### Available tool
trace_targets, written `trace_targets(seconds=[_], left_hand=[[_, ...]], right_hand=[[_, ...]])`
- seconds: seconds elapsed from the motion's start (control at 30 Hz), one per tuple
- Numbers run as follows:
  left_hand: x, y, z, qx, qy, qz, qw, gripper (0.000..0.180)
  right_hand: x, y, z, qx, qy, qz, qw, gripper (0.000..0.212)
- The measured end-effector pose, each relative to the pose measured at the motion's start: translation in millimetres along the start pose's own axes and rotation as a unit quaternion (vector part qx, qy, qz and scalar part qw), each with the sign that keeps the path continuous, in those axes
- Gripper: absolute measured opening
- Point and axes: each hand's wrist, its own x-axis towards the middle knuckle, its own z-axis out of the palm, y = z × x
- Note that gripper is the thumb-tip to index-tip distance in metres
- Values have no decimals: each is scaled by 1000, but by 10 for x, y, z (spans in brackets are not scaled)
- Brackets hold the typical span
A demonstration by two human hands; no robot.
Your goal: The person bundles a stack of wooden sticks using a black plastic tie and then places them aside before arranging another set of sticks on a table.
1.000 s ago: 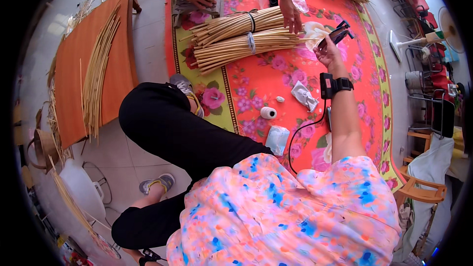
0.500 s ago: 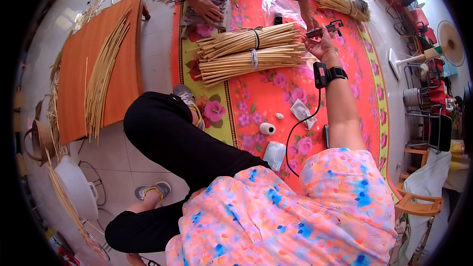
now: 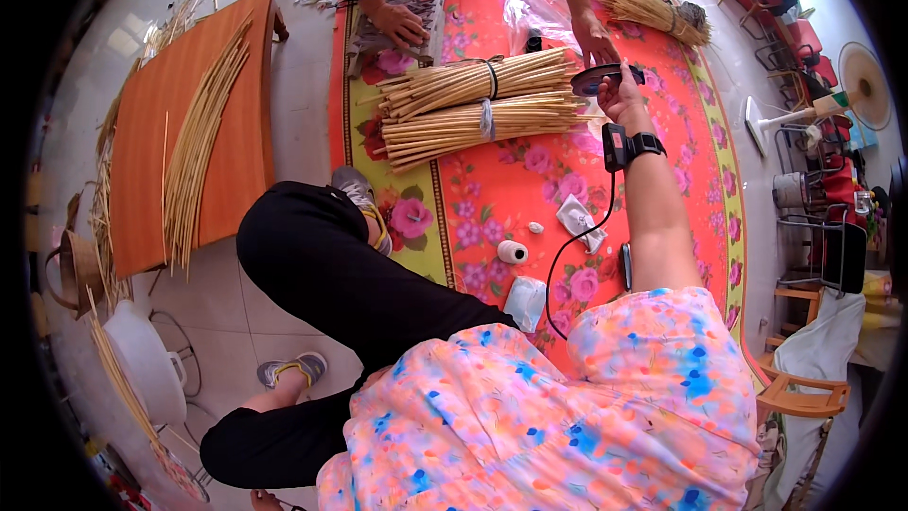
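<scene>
My right hand (image 3: 619,97) is stretched far forward, its fingers closed on a dark, glossy flat object (image 3: 588,81), whose kind I cannot make out. Another person's hand (image 3: 593,40) reaches down beside the object; whether it touches is unclear. To the left of my right hand lie two tied bundles of pale sticks, the upper bundle (image 3: 445,85) with a dark tie and the lower bundle (image 3: 445,132) with a grey one. At the bottom left edge a small part of my left hand (image 3: 262,499) shows, its fingers mostly cut off.
The other person's second hand (image 3: 402,25) rests on a grey slatted rack (image 3: 430,19). On the red floral cloth (image 3: 511,199) lie a thread spool (image 3: 512,252), a white packet (image 3: 580,222) and a pale blue packet (image 3: 526,302). Long stalks (image 3: 203,132) cover part of a wooden table (image 3: 142,151).
The dark object has turned in my right hand and moved slightly left and down, showing as an oval. The other person's nearby hand has opened out toward it.
</scene>
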Motion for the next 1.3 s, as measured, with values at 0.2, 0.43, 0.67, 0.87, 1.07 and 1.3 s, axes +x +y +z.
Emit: trace_targets(seconds=[0.2, 0.43, 0.67, 0.87, 1.07, 1.3], left_hand=[[383, -173, 71, 54, -18, 117, 992, 27], [487, -311, 221, -30, 29, 134, 990, 15], [456, -158, 142, -49, -82, 16, 995, 17], [557, -252, -51, 25, -62, 80, 995, 20], [534, -46, 45, 11, -85, 58, 995, 20], [500, 102, -125, 32, -79, 55, 995, 19]], right_hand=[[65, -102, 50, 15, -29, 6, 999, 49], [79, -175, 196, 22, -103, -12, 994, 42], [378, -324, 231, 27, -188, -26, 981, 53], [358, -61, 307, -36, -136, -88, 986, 48], [321, 754, -425, -183, -252, 57, 949, 33], [-588, 2518, -1596, -705, -192, -7, 683, 42]])
